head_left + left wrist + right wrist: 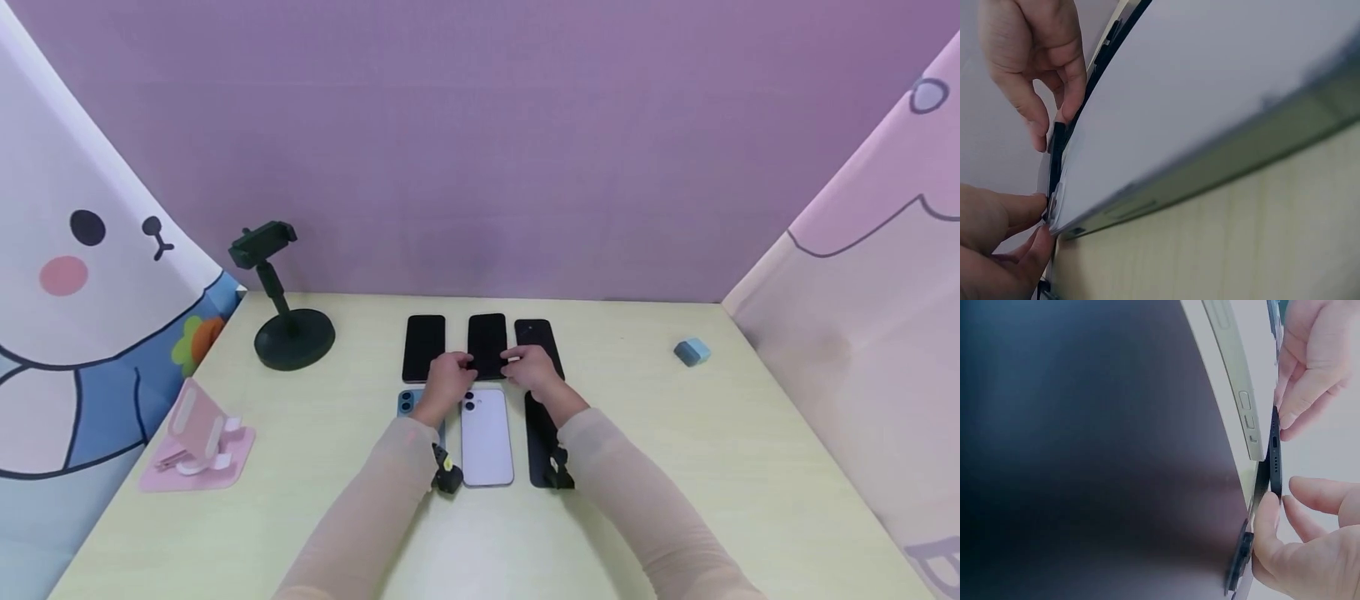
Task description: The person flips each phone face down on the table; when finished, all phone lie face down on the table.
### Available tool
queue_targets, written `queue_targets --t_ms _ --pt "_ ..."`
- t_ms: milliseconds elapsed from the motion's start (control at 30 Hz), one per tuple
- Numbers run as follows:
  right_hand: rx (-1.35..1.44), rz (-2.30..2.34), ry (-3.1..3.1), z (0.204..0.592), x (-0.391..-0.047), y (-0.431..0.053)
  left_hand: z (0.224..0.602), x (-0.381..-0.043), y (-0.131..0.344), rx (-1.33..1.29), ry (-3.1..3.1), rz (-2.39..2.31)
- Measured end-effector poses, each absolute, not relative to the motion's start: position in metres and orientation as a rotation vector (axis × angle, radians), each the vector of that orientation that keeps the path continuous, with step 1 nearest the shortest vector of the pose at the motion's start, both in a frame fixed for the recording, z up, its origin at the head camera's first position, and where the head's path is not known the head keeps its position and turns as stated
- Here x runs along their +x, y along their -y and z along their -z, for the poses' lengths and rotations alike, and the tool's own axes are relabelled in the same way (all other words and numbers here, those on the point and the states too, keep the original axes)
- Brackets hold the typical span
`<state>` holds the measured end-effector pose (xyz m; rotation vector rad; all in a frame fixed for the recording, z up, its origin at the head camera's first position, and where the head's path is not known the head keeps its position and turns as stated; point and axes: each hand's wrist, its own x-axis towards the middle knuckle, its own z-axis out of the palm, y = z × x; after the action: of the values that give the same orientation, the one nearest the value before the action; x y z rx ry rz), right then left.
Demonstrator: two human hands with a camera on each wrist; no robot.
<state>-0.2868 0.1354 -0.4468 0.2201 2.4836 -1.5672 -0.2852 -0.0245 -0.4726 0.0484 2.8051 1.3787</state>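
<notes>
In the head view, a black smartphone (487,343) lies in the middle of the back row, screen up. My left hand (447,382) pinches its lower left corner between thumb and fingers. At the lower right corner, my right hand (534,372) holds it with thumb and fingertips. The right wrist view shows this phone's bottom edge (1275,450), with port and speaker holes, between the left hand (1316,362) and the right hand (1310,544). Just below lies a white smartphone (487,442), back up. Whether the held phone is raised off the table, I cannot tell.
Black phones lie left (424,346) and right (534,333) of the held one. In front are a blue phone (406,402), mostly under my left arm, and a dark phone (542,450). Around them stand a black phone stand (294,337), a pink stand (198,442) and a blue block (692,352).
</notes>
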Motion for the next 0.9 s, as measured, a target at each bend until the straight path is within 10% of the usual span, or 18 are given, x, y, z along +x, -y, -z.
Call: queue_targets --t_ms 900 --pt "0.197 2.053 -2.25 0.444 -0.285 -0.14 0.474 -0.282 0.014 0.318 -2.807 -1.41"
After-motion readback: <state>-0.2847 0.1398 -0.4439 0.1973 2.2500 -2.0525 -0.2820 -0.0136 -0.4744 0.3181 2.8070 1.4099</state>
